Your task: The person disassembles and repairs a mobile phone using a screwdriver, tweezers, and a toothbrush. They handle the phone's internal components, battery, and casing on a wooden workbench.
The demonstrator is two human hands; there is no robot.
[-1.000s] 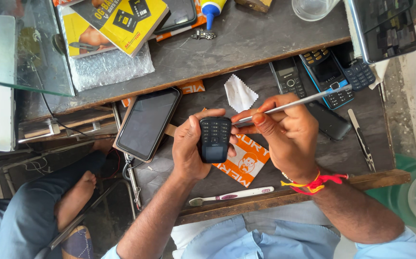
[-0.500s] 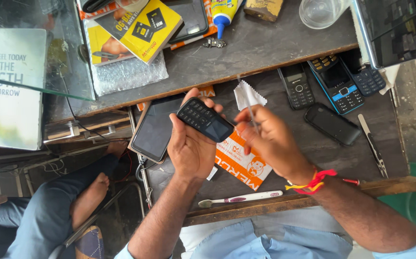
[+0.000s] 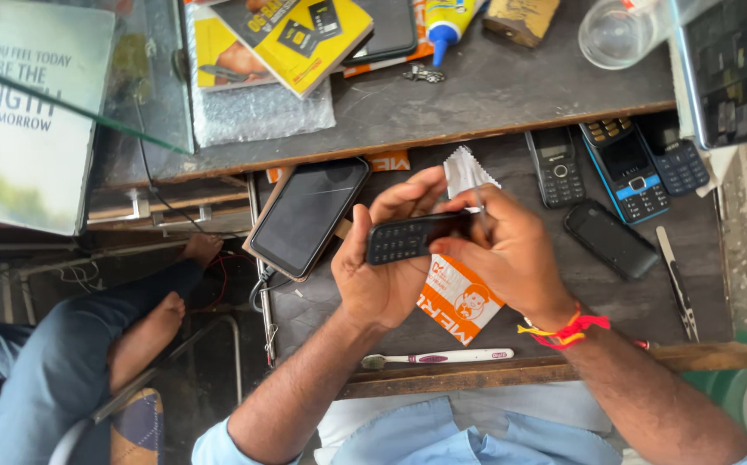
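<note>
My left hand (image 3: 380, 267) grips a small black keypad phone (image 3: 409, 238), held on edge with the keys facing me. My right hand (image 3: 511, 254), with a red thread at the wrist, pinches the phone's right end and holds a thin metal tool (image 3: 479, 207) upright against it. Both hands hover over a lower wooden shelf, above an orange and white packet (image 3: 459, 301).
A black touchscreen phone (image 3: 307, 215) lies left of my hands. Three keypad phones (image 3: 623, 164) and a black back cover (image 3: 610, 238) lie to the right, with tweezers (image 3: 675, 280) beyond. A toothbrush (image 3: 438, 357) rests at the shelf's front edge. Another person's leg (image 3: 89, 344) is at lower left.
The phone has turned from keys-up to edge-on in my left hand. My right hand brought the metal tool in from pointing right to upright at the phone's end.
</note>
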